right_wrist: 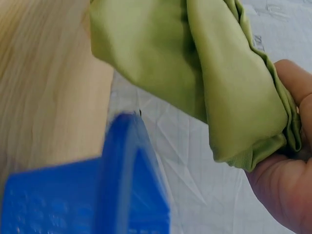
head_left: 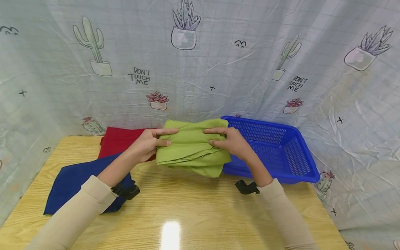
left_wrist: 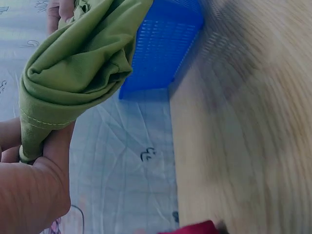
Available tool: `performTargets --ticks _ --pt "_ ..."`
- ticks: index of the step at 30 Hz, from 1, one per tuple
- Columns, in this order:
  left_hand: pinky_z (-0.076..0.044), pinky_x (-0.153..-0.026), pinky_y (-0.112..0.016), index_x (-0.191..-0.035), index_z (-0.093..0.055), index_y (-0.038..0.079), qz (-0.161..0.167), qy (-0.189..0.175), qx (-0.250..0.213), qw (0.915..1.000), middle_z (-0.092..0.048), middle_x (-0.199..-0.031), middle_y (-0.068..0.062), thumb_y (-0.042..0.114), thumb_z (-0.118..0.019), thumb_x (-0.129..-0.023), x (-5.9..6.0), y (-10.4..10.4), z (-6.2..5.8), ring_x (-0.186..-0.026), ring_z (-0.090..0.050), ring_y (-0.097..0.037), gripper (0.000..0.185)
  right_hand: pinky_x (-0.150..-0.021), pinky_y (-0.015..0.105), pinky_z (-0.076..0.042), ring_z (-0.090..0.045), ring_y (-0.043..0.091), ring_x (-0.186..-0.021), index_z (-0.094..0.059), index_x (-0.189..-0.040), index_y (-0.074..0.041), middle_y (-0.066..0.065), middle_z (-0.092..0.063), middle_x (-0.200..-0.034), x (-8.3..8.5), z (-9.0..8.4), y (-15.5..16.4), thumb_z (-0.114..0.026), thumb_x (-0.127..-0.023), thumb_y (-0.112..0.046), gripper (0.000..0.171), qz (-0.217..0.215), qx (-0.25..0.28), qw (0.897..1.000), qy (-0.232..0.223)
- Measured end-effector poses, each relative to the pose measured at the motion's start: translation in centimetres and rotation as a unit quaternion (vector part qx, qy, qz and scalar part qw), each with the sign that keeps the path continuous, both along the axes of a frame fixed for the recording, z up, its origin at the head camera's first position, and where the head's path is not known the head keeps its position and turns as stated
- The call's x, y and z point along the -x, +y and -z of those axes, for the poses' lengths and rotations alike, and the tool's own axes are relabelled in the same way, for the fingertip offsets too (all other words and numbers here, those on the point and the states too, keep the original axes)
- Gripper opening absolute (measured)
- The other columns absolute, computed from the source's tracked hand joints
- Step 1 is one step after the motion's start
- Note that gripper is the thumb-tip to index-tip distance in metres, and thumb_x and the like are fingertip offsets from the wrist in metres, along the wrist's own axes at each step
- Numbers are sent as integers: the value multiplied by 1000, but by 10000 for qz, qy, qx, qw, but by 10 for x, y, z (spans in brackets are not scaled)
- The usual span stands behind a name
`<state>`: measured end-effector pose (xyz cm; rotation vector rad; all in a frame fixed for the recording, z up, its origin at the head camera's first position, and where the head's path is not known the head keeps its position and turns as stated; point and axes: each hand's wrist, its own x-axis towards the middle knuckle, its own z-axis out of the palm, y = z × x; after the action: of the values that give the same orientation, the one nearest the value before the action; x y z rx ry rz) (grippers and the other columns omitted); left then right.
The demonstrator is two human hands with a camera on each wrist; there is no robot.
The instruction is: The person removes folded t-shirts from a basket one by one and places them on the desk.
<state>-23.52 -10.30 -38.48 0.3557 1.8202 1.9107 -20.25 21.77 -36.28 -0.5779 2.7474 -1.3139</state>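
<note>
A folded green cloth [head_left: 192,143] is held up off the table between both hands, its layers sagging at the lower edge. My left hand [head_left: 148,143] grips its left end, with thumb and index finger showing on top. The right hand [head_left: 231,141] pinches the opposite end. In the left wrist view, the folded green fabric [left_wrist: 78,73] bunches above the left hand [left_wrist: 36,185]. In the right wrist view, the right hand [right_wrist: 287,180] has its thumb and fingers around the cloth [right_wrist: 234,92]. The cloth overlaps the blue basket's left side in the head view.
A blue plastic basket [head_left: 299,179] stands at the back right of the wooden table [head_left: 195,211]. Red cloth [head_left: 121,138] lies at the back left, and a dark blue cloth [head_left: 71,180] in front of it. A printed curtain [head_left: 210,65] hangs behind.
</note>
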Motion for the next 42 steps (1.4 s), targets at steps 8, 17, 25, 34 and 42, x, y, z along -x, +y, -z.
performTargets --ticks 8,17,25,34,42 --pt "-60 -66 -28 -150 -52 10 -88 -306 50 9995 -70 -112 -8 -2 -63 -98 -10 -20 16 -79 -74 -16 54 -53 28 -38 -26 9 -48 -71 -131 -31 -1 -65 -135 -5 18 -24 -73 -96 -23 36 44 -125 9999 68" --pt "-22 -45 -24 -149 -53 7 -240 -123 544 9982 -33 -163 -13 0 -65 -97 -23 -41 48 -44 -24 -9 54 -47 21 -32 -24 5 -47 -70 -133 -23 6 -65 -137 -12 46 -52 -71 -96 -15 37 -77 -349 9994 34" --pt "-46 -56 -19 -153 -47 6 91 -696 465 9965 -35 -160 -20 2 -63 -99 -39 -52 83 -60 -55 -3 57 -47 22 -30 -26 8 -45 -72 -130 -20 9 -68 -130 -13 79 -65 -72 -95 -11 36 -242 -735 9966 -265" --pt "-53 -79 -33 -152 -45 2 285 -691 984 9923 -28 -69 6 -5 -61 -98 -39 -54 105 -94 -61 -21 57 -79 32 -50 -66 21 -103 -73 -126 -21 6 -68 -132 -4 115 -71 -75 -94 -14 33 -66 -1329 9905 -356" --pt "-57 -83 -37 -150 -48 2 144 -690 1195 9903 -43 -96 -6 -4 -65 -96 -44 -48 104 -99 -62 -22 56 -75 31 -50 -65 22 -102 -74 -125 -23 8 -66 -135 -4 117 -72 -75 -93 -13 33 101 -1175 9916 -534"
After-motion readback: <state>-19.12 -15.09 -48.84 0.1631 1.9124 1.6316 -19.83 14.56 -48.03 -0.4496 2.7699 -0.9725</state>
